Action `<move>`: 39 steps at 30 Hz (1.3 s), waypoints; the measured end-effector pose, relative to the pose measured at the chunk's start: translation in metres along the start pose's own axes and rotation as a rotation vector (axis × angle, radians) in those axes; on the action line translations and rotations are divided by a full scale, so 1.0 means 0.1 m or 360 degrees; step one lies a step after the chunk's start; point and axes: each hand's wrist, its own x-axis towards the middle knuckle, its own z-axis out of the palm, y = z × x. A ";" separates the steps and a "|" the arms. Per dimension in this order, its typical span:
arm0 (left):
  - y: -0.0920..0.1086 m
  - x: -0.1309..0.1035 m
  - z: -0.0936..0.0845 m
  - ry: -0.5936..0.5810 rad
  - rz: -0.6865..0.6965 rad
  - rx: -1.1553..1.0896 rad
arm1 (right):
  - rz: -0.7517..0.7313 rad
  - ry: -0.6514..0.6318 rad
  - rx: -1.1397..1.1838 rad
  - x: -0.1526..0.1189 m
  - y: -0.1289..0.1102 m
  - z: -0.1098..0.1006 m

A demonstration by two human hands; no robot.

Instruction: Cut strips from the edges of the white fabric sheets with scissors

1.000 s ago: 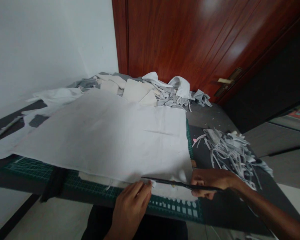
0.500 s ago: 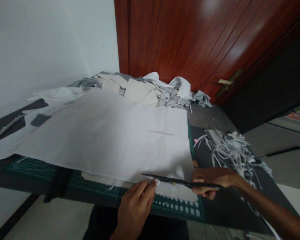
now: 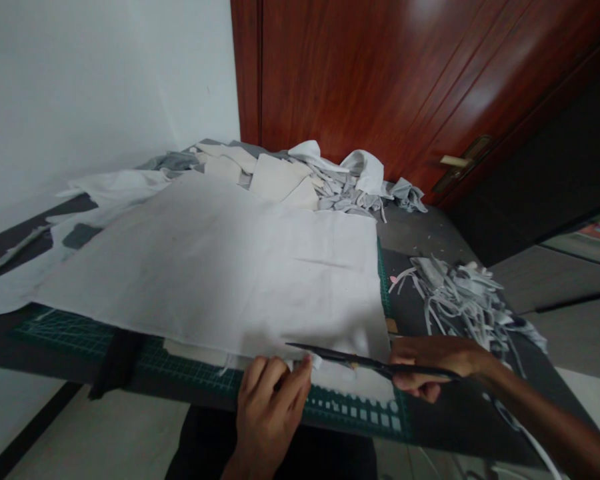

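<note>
A large white cloth (image 3: 220, 260) lies spread over the green cutting mat (image 3: 70, 330). My right hand (image 3: 425, 367) is closed round the handles of black scissors (image 3: 350, 358), whose blades point left along the cloth's near edge. Just beside the blades, my left hand (image 3: 273, 400) pinches the near edge of the white cloth between thumb and fingers, where a small folded bit shows. A cream piece of fabric (image 3: 200, 352) peeks out beneath the cloth at the front.
A heap of white, cream and grey fabric scraps (image 3: 285, 177) lies at the back by the wooden door (image 3: 360, 73). Thin cut strips (image 3: 460, 293) are piled at the right. A black strap-like item (image 3: 117, 363) hangs over the table's front edge.
The scissors and my right hand have shifted very slightly right. My left hand's fingers have changed posture a little, still at the cloth's edge.
</note>
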 end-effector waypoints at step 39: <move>-0.15 0.15 -0.18 -0.0260 -0.0021 0.0065 | -0.0149 -0.0180 0.0017 0.10 0.21 -0.07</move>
